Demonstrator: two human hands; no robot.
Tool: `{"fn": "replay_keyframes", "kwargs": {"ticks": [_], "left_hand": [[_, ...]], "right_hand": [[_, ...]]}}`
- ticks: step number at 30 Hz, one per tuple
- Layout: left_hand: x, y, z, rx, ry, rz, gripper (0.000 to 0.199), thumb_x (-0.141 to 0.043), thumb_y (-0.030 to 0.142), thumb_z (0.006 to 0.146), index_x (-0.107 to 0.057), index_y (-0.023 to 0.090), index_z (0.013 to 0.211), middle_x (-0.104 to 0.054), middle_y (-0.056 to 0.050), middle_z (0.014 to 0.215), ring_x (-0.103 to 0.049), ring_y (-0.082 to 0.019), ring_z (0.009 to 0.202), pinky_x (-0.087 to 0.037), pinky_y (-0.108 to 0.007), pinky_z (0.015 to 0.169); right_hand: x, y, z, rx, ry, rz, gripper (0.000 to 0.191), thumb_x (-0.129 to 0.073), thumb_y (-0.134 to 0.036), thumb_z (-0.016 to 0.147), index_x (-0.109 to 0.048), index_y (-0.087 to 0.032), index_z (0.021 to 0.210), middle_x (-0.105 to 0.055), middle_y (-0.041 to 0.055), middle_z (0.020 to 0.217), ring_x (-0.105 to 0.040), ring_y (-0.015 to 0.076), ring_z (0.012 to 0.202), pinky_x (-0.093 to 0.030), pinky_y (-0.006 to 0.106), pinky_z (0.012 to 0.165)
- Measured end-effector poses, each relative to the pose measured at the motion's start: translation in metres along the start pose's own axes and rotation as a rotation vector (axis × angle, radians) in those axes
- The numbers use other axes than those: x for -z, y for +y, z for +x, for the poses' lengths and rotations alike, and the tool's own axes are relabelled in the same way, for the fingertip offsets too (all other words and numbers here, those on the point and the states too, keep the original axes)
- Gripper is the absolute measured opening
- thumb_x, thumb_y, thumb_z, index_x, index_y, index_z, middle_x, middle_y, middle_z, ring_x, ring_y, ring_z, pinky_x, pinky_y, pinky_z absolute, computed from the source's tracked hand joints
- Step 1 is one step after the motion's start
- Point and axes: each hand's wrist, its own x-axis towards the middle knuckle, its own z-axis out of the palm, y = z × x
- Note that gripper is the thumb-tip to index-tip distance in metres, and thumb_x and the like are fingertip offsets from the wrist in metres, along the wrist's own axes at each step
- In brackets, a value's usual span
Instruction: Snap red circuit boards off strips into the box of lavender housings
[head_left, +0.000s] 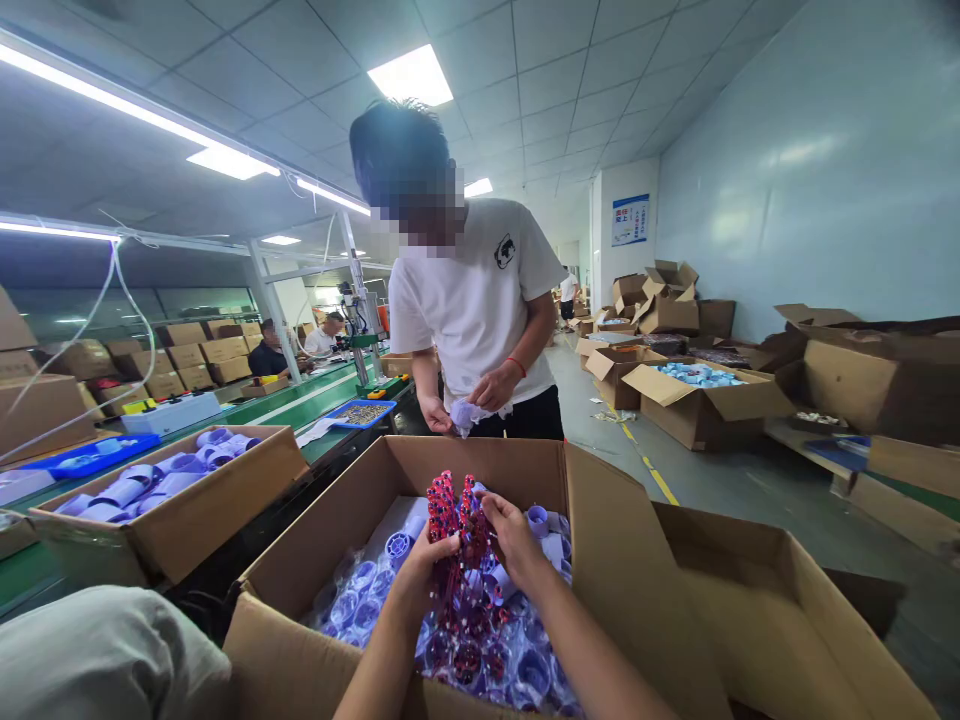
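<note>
In front of me, above an open cardboard box, I hold a bundle of thin red wires whose upper ends carry small red and dark blue pieces. My left hand is closed round the left side of the bundle, thumb across it. On the other side, my right hand pinches some strands at the upper right. The lower ends of the wires hang over lilac plastic cups, many of them in clear plastic bags. A round lilac part with a spoked face lies beside my left hand.
Facing me, a person in a white T-shirt holds crumpled pale material. To the left, another carton of lilac parts stands by a green conveyor with a blue tray. Open cartons line the right side.
</note>
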Motion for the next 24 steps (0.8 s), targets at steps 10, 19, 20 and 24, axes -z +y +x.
{"fn": "replay_keyframes", "kwargs": {"ticks": [10,19,20,24], "left_hand": [[-0.005,-0.002,0.001,0.051,-0.016,-0.018,0.05,-0.085,0.021,0.052,-0.061,0.017,0.095,-0.071,-0.004,0.081,-0.067,-0.018,0.065,-0.056,-0.032,0.07],[-0.007,-0.006,0.002,0.047,-0.044,-0.08,0.044,-0.086,0.018,0.053,-0.063,0.016,0.09,-0.07,-0.004,0.079,-0.066,-0.016,0.065,-0.055,-0.031,0.073],[-0.007,-0.007,0.002,0.052,-0.053,-0.087,0.043,-0.086,0.018,0.054,-0.063,0.016,0.09,-0.07,-0.004,0.079,-0.066,-0.017,0.065,-0.055,-0.031,0.073],[-0.007,-0.012,0.003,0.087,-0.111,-0.121,0.047,-0.084,0.019,0.055,-0.063,0.015,0.096,-0.071,-0.006,0.082,-0.069,-0.022,0.074,-0.054,-0.033,0.078]], "right_hand": [[0.005,0.002,0.009,0.098,0.194,-0.082,0.04,-0.069,-0.058,0.053,-0.057,-0.023,0.069,-0.055,-0.0062,0.054,-0.046,0.012,0.048,-0.038,0.024,0.048],[0.007,0.005,0.006,0.234,0.245,-0.266,0.035,-0.06,-0.056,0.065,-0.062,-0.023,0.077,-0.06,-0.0026,0.059,-0.049,0.0159,0.05,-0.041,0.027,0.05],[0.007,0.006,0.007,0.255,0.258,-0.275,0.036,-0.06,-0.056,0.065,-0.062,-0.022,0.077,-0.061,-0.0017,0.062,-0.051,0.0163,0.052,-0.042,0.027,0.052],[0.006,0.01,0.005,0.343,0.246,-0.266,0.037,-0.061,-0.057,0.065,-0.065,-0.021,0.077,-0.067,0.0014,0.071,-0.06,0.019,0.066,-0.047,0.03,0.065]]}}
